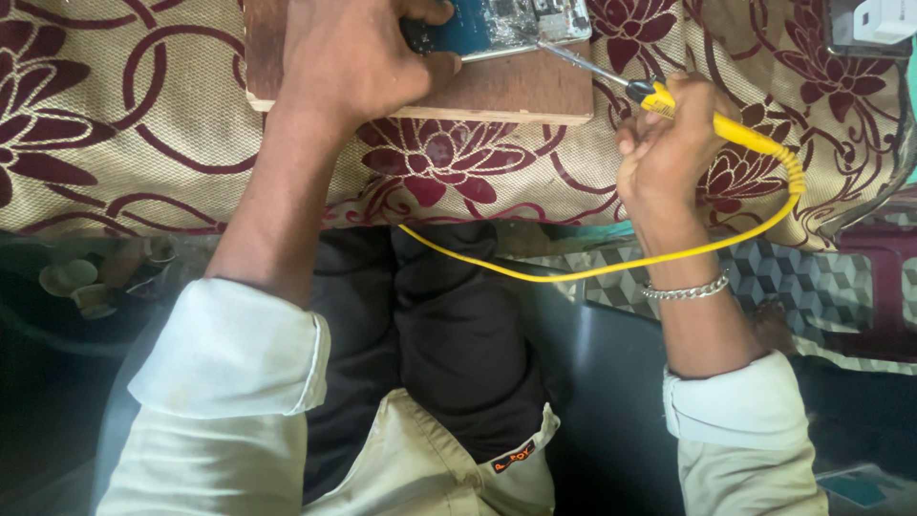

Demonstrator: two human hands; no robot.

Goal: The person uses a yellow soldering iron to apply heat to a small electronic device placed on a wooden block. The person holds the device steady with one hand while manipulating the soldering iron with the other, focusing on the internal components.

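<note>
Nearest are the person's dark trousers (pixel 458 354) and two rolled-up pale sleeves (pixel 239 354). A yellow cord (pixel 573 270) droops in front of the desk's near edge, hanging loose below the right hand.

The right hand (pixel 669 158) is above the near edge, wrist bent up, with a silver bracelet (pixel 686 290) on it. Its fingers are curled tight around the yellow handle of a soldering iron (pixel 712 119), like holding a fat pencil. The thin metal tip points up and left, probably so it can touch one small spot.

The desk wears a flowery cloth (pixel 143 143). Farther in sits a wooden board (pixel 516 91), likely there to keep the cloth safe. On it lies an opened phone (pixel 497 24). The left hand (pixel 358 57), arm stretched forward, presses down on the phone, fingers clamped around its left end, seemingly to stop it sliding. The tip meets the phone's near edge.
</note>
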